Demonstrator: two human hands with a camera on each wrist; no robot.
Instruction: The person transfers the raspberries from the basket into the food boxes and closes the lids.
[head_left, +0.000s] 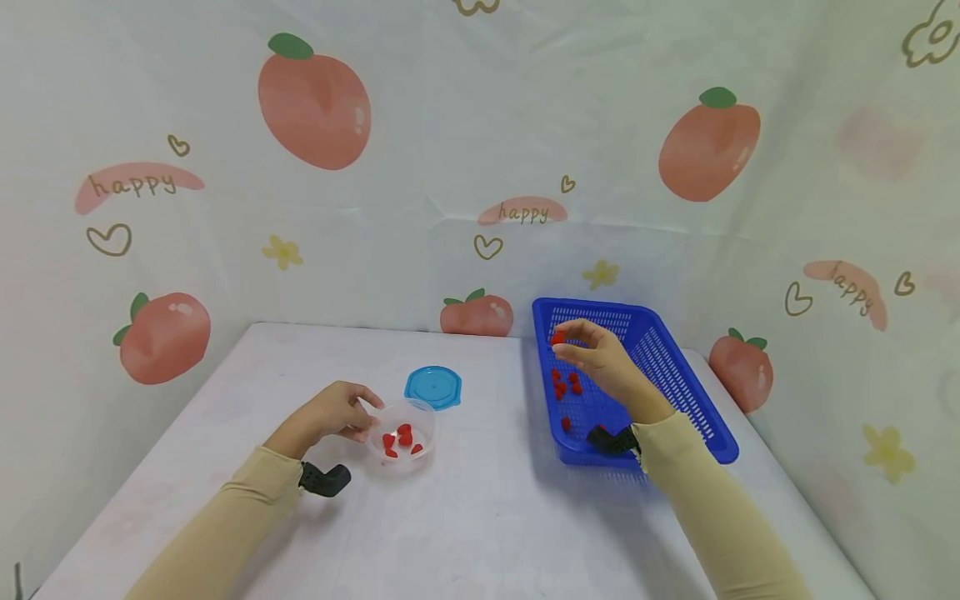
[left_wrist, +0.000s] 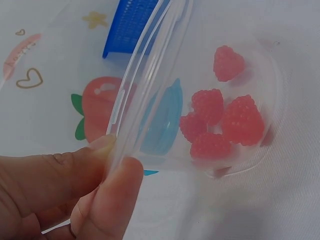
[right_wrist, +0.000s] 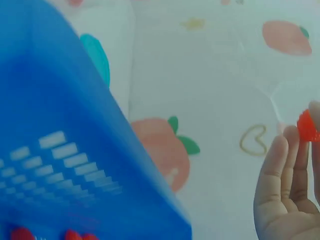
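The left hand (head_left: 341, 412) pinches the rim of a clear round tub (head_left: 429, 433) between thumb and finger; in the left wrist view the hand (left_wrist: 75, 195) grips the same rim. Several red raspberries (left_wrist: 242, 120) lie on the tub's bottom. Over the left part of a blue basket (head_left: 558, 454), the right hand (head_left: 600, 358) holds one raspberry (head_left: 557, 337) between its fingertips. The right wrist view shows that raspberry (right_wrist: 308, 126) in the hand (right_wrist: 287, 195), above the basket's wall (right_wrist: 100, 125). More raspberries (head_left: 576, 388) lie on the basket floor.
A blue lid (head_left: 433, 387) lies on the white table (head_left: 480, 517) behind the tub, between the tub and the basket. A printed white cloth (head_left: 420, 125) hangs behind and at both sides of the table.
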